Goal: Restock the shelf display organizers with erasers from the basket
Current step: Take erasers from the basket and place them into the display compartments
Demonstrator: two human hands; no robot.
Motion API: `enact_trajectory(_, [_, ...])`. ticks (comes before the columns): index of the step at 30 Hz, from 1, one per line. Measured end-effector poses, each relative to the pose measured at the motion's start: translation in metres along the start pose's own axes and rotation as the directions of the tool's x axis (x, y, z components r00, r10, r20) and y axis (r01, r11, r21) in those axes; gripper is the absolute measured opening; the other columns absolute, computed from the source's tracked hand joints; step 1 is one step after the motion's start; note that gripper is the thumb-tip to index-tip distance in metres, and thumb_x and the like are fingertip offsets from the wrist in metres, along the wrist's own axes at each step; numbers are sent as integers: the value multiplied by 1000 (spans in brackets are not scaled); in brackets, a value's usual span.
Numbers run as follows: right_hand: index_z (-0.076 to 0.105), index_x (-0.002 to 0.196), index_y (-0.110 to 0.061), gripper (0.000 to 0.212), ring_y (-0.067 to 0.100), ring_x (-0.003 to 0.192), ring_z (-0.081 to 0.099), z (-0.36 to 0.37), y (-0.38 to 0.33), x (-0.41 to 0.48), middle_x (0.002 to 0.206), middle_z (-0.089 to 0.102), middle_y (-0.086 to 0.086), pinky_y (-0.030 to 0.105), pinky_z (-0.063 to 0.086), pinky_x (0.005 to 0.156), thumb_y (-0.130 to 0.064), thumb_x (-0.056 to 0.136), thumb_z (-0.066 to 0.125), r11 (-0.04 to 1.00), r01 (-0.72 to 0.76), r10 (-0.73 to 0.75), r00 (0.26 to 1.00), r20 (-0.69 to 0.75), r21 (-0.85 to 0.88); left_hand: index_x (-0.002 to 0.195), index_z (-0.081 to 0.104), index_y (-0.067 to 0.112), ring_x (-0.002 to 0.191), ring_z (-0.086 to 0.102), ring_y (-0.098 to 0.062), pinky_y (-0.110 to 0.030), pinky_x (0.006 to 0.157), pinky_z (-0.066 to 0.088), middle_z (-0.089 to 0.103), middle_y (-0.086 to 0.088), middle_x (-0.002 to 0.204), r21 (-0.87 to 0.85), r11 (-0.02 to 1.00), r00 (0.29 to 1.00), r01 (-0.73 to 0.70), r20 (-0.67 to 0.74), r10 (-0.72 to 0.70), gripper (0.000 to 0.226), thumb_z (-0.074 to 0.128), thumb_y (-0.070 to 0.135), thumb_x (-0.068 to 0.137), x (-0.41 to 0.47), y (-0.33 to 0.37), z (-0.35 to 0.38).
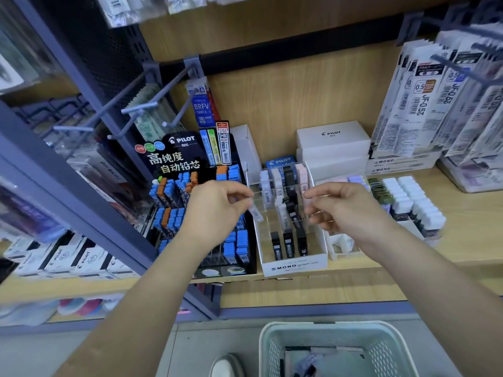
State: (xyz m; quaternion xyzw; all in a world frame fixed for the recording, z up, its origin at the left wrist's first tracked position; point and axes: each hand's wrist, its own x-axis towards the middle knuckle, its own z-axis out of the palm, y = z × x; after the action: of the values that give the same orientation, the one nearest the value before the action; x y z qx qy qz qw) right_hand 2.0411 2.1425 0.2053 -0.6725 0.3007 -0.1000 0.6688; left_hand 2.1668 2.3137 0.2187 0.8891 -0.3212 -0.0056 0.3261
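White eraser (pixel 256 213) pinched in left hand (pixel 217 205), right hand (pixel 343 208) loosely curled, hold unclear

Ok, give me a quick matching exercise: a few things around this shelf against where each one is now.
1 pale green mesh plastic basket
2 small white barcoded pack
3 black Pilot lead display stand
4 white cardboard MONO tray

A pinched in the left hand
B right of the black stand
C below the shelf edge
D left of the white tray

Pairs: 1-C, 2-A, 3-D, 4-B
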Motion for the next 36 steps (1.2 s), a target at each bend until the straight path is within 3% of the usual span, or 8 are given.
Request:
enact_trajectory(5, [68, 91, -14, 20, 12, 57, 62, 2, 2, 1, 74, 69, 6, 17, 46, 48, -2, 95, 53, 1000, 0, 0, 1000, 1, -28, 95, 72, 22, 69, 55, 3, -18, 74, 49, 64, 16, 79, 52, 998, 997, -46, -58, 49, 10, 70, 24, 85, 3, 2, 21])
enact_trajectory(10, [68, 91, -13, 20, 13, 59, 62, -1, 2, -1, 76, 69, 7, 17, 46, 50, -2, 95, 52, 999, -8, 8, 1000, 11, -39, 95, 72, 29, 90, 54, -10, -31, 80, 49, 63, 12, 82, 157, 984, 996, -79, -28, 85, 10, 68, 31, 85, 6, -1, 39])
enact_trajectory(14, [68, 92, -12, 20, 13, 60, 62, -4, 3, -2, 78, 69, 8, 17, 46, 51, -2, 95, 52, 998, -18, 19, 1000, 19, -58, 97, 72, 34, 92, 46, -11, -30, 78, 45, 49, 13, 75, 199, 978, 998, -57, -27, 64, 13, 67, 36, 85, 8, -3, 48])
enact_trajectory(17, [69, 92, -11, 19, 12, 59, 62, -6, 3, -3, 79, 69, 8, 18, 46, 52, -2, 95, 52, 998, -17, 18, 1000, 24, -64, 98, 74, 31, 90, 40, -10, -27, 75, 40, 51, 17, 72, 225, 971, 995, -83, -35, 94, 14, 67, 33, 86, 11, -4, 51])
enact_trajectory(21, [68, 90, -12, 20, 11, 56, 61, -6, 3, -4, 76, 68, 6, 17, 46, 51, -2, 95, 52, 997, -19, 21, 999, 33, -78, 98, 74, 30, 89, 43, -8, -24, 78, 39, 45, 20, 74, 161, 985, 995, -67, -61, 78, 14, 68, 30, 86, 15, -3, 45])
enact_trajectory(25, [69, 89, -13, 21, 11, 56, 62, -8, 4, -4, 74, 69, 5, 16, 46, 51, -2, 94, 52, 996, -16, 19, 999, 29, -90, 94, 75, 27, 93, 55, -10, -28, 83, 47, 67, 13, 82, 133, 988, 989, -79, -110, 94, 10, 70, 28, 85, 21, -7, 30])
enact_trajectory(28, [69, 90, -13, 21, 11, 57, 63, -9, 4, -5, 74, 69, 5, 18, 46, 52, -2, 94, 52, 996, -17, 20, 999, 30, -91, 92, 76, 23, 84, 63, -7, -29, 82, 53, 72, 10, 88, 66, 997, 991, -45, -123, 53, 9, 71, 25, 85, 18, -8, 32])
enact_trajectory(36, [69, 90, -12, 21, 11, 57, 62, -6, 5, -7, 74, 69, 5, 18, 46, 51, -2, 95, 51, 995, -17, 21, 999, 39, -97, 90, 76, 25, 82, 62, -7, -32, 78, 53, 70, 12, 83, 15, 999, 989, -47, -138, 48, 8, 70, 27, 85, 15, 2, 46])
